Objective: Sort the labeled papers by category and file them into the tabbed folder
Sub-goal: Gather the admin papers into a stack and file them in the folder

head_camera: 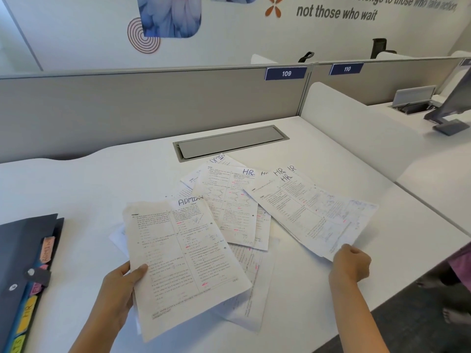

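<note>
1. The left hand (119,289) pinches the near left edge of a printed sheet marked ADMIN (183,250). The thumb lies on top and the fingers are tucked beneath, and the sheet fans away from the hand toward the middle of the desk (76,187).
2. The right hand (350,263) is curled round the near corner of a small bundle of HR sheets (311,212). The bundle stretches up and to the left from the knuckles, and its handwritten HR labels show at the far end.
3. Between the two hands, a loose pile of papers (229,200) lies spread on the desk. It is partly covered by the ADMIN sheet on the left and by the HR bundle on the right. One sheet in it shows an HR label, and another at the far edge shows part of an ADMIN label.
4. The tabbed folder (23,263) is dark and lies flat at the left edge of the desk. It is left of the left hand and not touching it. Coloured tabs stick out along its right side, with an ADMIN tab (47,249) farther away and a yellow HR tab (26,312) nearer.
5. Beyond the papers, a grey cable hatch (229,142) is set into the desk in front of a grey partition (127,105), which carries a tag numbered 109 (286,73).
</note>
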Action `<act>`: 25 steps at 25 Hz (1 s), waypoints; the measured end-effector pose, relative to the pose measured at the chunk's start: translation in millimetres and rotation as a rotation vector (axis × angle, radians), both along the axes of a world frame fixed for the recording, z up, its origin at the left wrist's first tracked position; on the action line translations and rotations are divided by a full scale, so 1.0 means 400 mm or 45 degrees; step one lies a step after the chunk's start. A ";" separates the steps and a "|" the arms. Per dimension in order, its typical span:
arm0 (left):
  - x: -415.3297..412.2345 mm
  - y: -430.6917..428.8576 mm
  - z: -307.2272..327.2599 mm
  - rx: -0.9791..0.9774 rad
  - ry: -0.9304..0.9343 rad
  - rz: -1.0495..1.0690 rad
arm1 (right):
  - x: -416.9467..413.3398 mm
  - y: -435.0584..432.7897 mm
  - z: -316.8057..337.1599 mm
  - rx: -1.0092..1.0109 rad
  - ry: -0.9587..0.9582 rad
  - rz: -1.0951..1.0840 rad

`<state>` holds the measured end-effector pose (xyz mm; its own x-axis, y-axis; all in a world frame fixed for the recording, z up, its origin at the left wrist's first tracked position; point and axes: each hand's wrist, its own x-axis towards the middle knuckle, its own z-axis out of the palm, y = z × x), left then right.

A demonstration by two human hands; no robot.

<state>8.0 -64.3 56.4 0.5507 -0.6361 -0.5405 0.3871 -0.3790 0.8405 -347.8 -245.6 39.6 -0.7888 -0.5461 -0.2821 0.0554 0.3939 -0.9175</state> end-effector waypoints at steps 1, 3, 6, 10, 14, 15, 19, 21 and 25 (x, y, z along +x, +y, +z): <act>0.000 0.000 -0.001 0.002 0.000 0.002 | -0.004 0.000 0.005 -0.014 -0.070 -0.093; 0.002 0.000 -0.002 0.007 0.000 0.009 | -0.017 0.003 0.015 -0.119 -0.330 -0.286; -0.001 -0.002 -0.002 0.007 0.006 0.004 | -0.041 -0.003 0.007 -0.269 -0.584 -0.423; -0.006 -0.006 -0.001 0.000 0.023 -0.005 | -0.032 -0.018 -0.013 -0.161 -0.474 -0.145; -0.005 -0.009 0.001 -0.014 0.026 -0.010 | 0.024 0.009 -0.018 -0.054 0.048 0.327; -0.004 -0.009 0.001 -0.017 0.026 -0.012 | 0.042 0.022 -0.019 -0.054 0.307 0.390; 0.000 -0.016 0.002 -0.023 0.024 -0.007 | 0.089 0.025 -0.059 -0.111 1.344 0.681; 0.002 -0.020 0.002 -0.024 0.018 -0.008 | 0.090 0.004 -0.082 -0.188 1.420 0.987; -0.001 -0.025 0.003 -0.027 0.016 -0.002 | 0.068 -0.052 -0.143 -0.054 1.466 1.315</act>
